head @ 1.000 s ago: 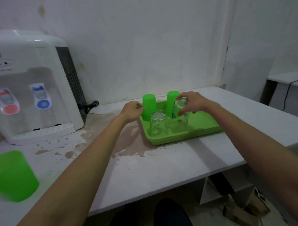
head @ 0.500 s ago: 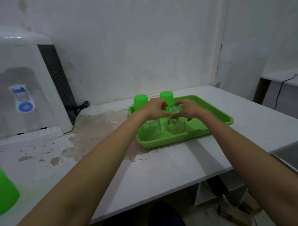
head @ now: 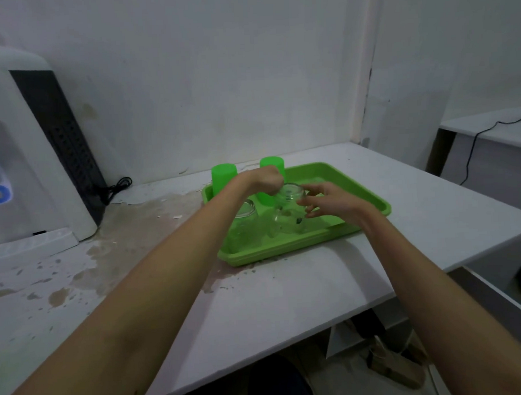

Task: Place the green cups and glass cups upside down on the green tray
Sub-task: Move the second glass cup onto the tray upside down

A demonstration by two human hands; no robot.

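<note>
A green tray (head: 285, 253) lies on the white table. Two green cups (head: 222, 176) (head: 274, 162) stand upside down at its back left. Two glass cups stand upside down in front of them: one (head: 245, 225) partly behind my left forearm, the other (head: 288, 217) between my hands. My left hand (head: 266, 180) is curled over the top left edge of that second glass. My right hand (head: 328, 202) is just right of it, with fingers spread and fingertips at its side.
A white water dispenser (head: 27, 147) stands at the left, its black cable (head: 115, 188) against the wall. Brown wet stains (head: 106, 249) cover the table left of the tray. Another table (head: 489, 127) is at the right, and boxes (head: 389, 365) lie on the floor.
The glass cup has come down onto the tray beside the other glass. My right hand has opened and drawn slightly right. The view has shifted right, and the green cup at the left is out of frame.
</note>
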